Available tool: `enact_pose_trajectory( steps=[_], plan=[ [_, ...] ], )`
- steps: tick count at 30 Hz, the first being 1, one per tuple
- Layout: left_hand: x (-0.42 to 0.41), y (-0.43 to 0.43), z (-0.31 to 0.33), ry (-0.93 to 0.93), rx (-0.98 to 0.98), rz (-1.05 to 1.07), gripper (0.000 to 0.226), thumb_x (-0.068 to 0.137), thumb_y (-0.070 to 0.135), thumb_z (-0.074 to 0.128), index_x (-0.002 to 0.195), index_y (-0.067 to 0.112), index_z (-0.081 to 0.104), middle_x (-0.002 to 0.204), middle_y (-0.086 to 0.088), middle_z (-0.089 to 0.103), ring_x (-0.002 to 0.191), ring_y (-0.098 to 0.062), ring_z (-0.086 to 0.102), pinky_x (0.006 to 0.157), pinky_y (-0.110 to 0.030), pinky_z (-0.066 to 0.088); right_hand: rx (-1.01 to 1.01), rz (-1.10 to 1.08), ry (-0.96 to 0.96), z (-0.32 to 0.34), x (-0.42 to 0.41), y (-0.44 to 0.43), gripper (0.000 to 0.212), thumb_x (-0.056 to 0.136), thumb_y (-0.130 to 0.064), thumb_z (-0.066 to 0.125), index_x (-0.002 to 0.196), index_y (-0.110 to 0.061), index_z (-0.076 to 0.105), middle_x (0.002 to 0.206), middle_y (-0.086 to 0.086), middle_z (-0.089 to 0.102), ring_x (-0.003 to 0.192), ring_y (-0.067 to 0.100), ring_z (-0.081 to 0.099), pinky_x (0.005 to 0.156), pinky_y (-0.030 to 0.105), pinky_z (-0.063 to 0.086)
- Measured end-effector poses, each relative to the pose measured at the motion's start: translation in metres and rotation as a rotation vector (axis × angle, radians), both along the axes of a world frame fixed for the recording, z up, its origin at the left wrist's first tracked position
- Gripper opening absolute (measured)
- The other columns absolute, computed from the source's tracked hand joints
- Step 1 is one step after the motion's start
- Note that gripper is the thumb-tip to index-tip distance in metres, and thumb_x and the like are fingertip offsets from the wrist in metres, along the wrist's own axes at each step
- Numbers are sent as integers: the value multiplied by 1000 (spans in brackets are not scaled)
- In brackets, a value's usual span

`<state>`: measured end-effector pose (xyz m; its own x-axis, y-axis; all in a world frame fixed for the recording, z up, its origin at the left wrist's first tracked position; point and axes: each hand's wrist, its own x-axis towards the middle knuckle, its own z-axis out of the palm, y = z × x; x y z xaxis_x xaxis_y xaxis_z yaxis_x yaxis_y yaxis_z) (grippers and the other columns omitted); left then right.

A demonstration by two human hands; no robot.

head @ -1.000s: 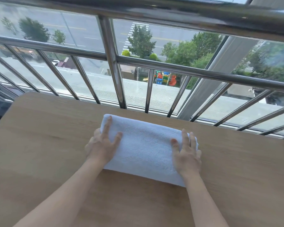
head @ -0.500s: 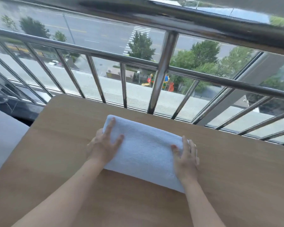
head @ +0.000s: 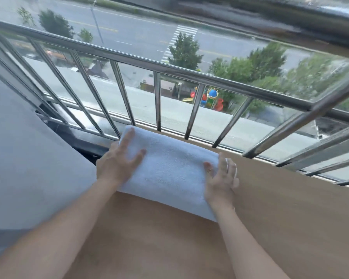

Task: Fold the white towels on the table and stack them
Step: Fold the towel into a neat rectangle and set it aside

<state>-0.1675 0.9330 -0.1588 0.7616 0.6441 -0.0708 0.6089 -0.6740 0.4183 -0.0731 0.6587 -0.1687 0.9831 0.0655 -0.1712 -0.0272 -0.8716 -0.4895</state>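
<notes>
step: one folded towel (head: 169, 168) in both hands, looks like it's being carried or set down at the far left part of the table (head: 290, 208). My read only. Frame is motion-blurred.
towel location: far side of the table, near the railing (head: 169, 69), left end sticking out past the table's left edge. Can't tell if it rests on the wood or is lifted just off it.
towel shape: folded into a thick rectangle, several layers, edges fairly even.
long axis: runs left-right across the view, roughly parallel to the railing, left end tilted a bit farther away, right end nearer.
left hand (head: 117, 166): open, fingers spread, palm flat on the left end of the towel, fingertips over the top face. Pressing rather than pinching, as far as it shows.
right hand (head: 222, 178): wrapped around the right end, thumb on top, other fingers curled over the far edge. Gripping that end.
stack: no other towel or pile in view, so can't tell where this one goes.
next move: needs a flat landing with both ends supported, fully on the table, edges kept square so the fold doesn't open.
risk: overhanging left end could sag or unfold on release.
</notes>
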Motion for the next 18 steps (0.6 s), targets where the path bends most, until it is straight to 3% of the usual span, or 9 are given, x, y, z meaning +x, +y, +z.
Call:
enact_pose_trajectory(
  steps=[4, 14, 16, 18],
  plan=[
    [26, 23, -2, 6, 54, -18, 70, 82, 86, 28, 143, 66, 1, 125, -3, 60, 108, -33, 63, 75, -41, 37, -32, -31, 16, -6, 25, 25, 65, 97, -65, 28, 154, -36, 23, 161, -4, 18, 141, 29, 28, 111, 42, 23],
    [45, 35, -9, -24, 88, -37, 70, 83, 84, 28, 146, 62, 6, 111, -8, 60, 98, -36, 63, 73, -41, 40, -36, -43, 31, -3, 42, 33, 66, 90, -78, 16, 148, -48, 23, 157, -11, 19, 141, 28, 27, 109, 47, 29],
    [43, 33, -8, -3, 64, -46, 69, 84, 83, 28, 146, 62, 4, 112, -10, 58, 99, -37, 63, 72, -41, 39, -51, -43, 56, 3, 41, 35, 69, 88, -80, 10, 149, -48, 20, 158, -12, 17, 143, 28, 25, 111, 48, 28],
    [42, 30, -4, 54, 14, -37, 68, 87, 79, 28, 147, 60, 1, 126, -12, 53, 112, -38, 57, 78, -43, 40, -92, -32, 101, 10, 39, 37, 69, 90, -77, 8, 151, -48, 17, 162, -12, 11, 145, 30, 21, 113, 48, 24]
  ],
)
